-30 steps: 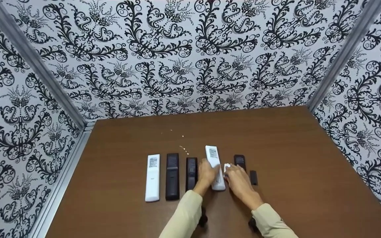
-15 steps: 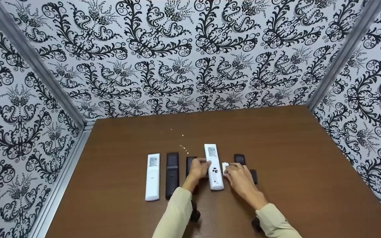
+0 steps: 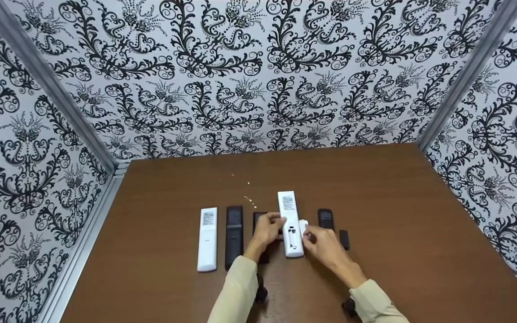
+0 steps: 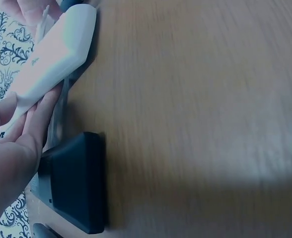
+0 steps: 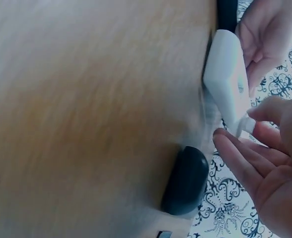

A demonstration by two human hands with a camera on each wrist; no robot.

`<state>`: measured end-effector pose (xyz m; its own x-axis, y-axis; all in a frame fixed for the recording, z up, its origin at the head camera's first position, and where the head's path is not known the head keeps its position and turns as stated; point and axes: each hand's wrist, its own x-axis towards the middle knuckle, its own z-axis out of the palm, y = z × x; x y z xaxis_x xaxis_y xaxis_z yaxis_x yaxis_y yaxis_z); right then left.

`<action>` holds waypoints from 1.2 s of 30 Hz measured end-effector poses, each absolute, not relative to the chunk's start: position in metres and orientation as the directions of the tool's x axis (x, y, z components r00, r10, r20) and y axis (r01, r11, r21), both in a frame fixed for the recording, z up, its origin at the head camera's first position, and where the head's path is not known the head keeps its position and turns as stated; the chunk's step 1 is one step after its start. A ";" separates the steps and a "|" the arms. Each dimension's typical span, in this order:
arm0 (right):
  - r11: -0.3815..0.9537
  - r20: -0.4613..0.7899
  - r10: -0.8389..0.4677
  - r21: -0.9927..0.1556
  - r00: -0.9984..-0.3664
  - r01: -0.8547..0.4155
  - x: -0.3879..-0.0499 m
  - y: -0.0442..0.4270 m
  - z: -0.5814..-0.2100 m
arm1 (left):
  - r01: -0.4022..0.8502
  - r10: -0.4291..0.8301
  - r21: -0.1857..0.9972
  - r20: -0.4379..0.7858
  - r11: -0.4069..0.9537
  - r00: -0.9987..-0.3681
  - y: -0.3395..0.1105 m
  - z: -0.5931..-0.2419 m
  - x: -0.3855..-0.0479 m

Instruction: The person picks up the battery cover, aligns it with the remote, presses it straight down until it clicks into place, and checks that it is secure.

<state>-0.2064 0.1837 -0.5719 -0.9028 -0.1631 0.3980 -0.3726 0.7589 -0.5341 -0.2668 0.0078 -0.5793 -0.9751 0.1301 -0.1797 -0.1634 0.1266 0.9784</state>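
A white remote control [image 3: 288,208] lies back side up, its battery compartment uncovered. My left hand [image 3: 265,231] grips its left edge, with the thumb on top and fingers beneath in the left wrist view. Just right of the remote, my right hand [image 3: 329,247] pinches a small white battery cover [image 3: 303,225] between thumb and fingers. In the right wrist view the cover [image 5: 246,125] is close beside the white remote [image 5: 227,72]; whether they touch is unclear. A dark remote [image 3: 259,220] is partly hidden behind my left hand.
A white remote [image 3: 207,242] and a black remote [image 3: 234,237] lie to the left on the brown table [image 3: 159,202]. To the right are a small dark remote [image 3: 325,218] and a dark loose piece [image 3: 344,239]. Patterned walls [image 3: 258,80] surround the table.
My left hand has shifted from across the white remote to its left edge, exposing the battery compartment. The right hand has brought the battery cover slightly left, closer to the remote.
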 end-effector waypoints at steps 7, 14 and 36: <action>0.751 0.347 -0.175 -0.558 -0.921 -0.353 -0.203 0.183 -0.567 | -0.173 0.133 0.980 -0.185 0.098 -0.974 0.005 -0.581 -0.267; 0.833 0.453 -0.121 -0.437 -0.883 -0.339 -0.200 0.184 -0.560 | -0.181 0.144 0.981 -0.188 0.064 -0.971 0.005 -0.580 -0.268; 0.623 0.492 -0.096 -0.648 -0.865 -0.438 -0.212 0.172 -0.558 | -0.181 0.187 0.983 -0.181 0.021 -0.965 0.004 -0.581 -0.268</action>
